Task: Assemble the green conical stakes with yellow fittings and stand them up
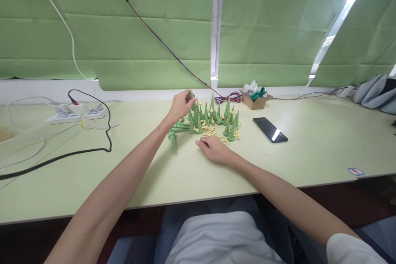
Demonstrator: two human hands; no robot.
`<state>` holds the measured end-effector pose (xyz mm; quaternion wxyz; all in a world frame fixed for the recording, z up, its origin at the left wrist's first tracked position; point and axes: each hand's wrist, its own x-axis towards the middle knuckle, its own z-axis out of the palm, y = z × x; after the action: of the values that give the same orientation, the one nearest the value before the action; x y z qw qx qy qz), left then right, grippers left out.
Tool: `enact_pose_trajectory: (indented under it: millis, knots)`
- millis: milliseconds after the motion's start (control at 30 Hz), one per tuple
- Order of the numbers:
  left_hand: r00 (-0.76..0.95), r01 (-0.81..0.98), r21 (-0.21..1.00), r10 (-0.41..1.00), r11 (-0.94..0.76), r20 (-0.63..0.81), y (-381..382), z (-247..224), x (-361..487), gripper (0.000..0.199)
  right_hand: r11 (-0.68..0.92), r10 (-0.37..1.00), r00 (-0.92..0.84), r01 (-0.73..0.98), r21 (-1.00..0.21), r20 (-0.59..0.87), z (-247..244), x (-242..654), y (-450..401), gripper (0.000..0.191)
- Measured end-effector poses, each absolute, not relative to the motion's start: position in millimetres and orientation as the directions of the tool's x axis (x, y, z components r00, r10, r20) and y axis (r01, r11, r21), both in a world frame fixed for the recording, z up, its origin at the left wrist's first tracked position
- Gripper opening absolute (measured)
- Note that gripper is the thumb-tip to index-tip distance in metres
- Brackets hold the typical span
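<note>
While the left hand (180, 106) works at the back-left edge of the cone cluster (212, 113), its thumb and fingers are nearly closed, apparently pinching one green cone (194, 106) near the top, tip up. Right hand (215, 149) rests on the table (278, 169) just in front of the cluster, fingers loosely curled; can't tell if anything is in it (palm side is hidden). Yellow pieces (210, 130) lie loose at the cluster's front edge, just beyond the right hand; others poke out from the bases of standing cones. For the left: grip light, keep the cone upright, lift or set it straight, since neighbours stand close and would probably tip on a sideways drag. For the right: fingertips suit pieces that small; keep the wrist low so it doesn't sweep them off. Main obstruction is crowding, plus stacked cones (181, 127) lying at the cluster's left and a single cone (173, 144) pointing forward from there, below the left wrist. Phone (270, 130) is right of the cluster, well apart; cardboard box (255, 102) and coiled wire (228, 98) sit behind it. Power strip (77, 113) and black cable (109, 132) are far left of it, not in the way.
</note>
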<state>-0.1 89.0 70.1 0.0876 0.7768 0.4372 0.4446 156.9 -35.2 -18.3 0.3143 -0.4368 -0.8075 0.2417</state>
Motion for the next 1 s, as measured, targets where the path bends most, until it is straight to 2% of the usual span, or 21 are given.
enact_pose_trajectory:
  millis: [333, 467, 700, 1000]
  knots:
    - [0.27, 0.663, 0.476, 0.778, -0.577, 0.567, 96.1, 65.1, 5.7, 0.016, 0.508, 0.851, -0.444, 0.557, -0.657, 0.281, -15.5, 157.3, -36.3, 0.044]
    - [0.264, 0.652, 0.496, 0.786, -0.573, 0.56, 95.4, 65.0, 6.3, 0.016, 0.509, 0.85, -0.451, 0.563, -0.652, 0.274, -15.7, 157.1, -36.3, 0.044]
    - [0.29, 0.679, 0.534, 0.852, -0.504, 0.435, 97.3, 55.1, 3.5, 0.021, 0.503, 0.852, -0.457, 0.574, -0.646, 0.257, -12.9, 157.5, -38.5, 0.043]
    - [0.302, 0.652, 0.582, 0.871, -0.486, 0.389, 95.3, 55.8, 2.4, 0.024, 0.515, 0.847, -0.461, 0.587, -0.625, 0.265, -13.2, 157.9, -38.3, 0.044]
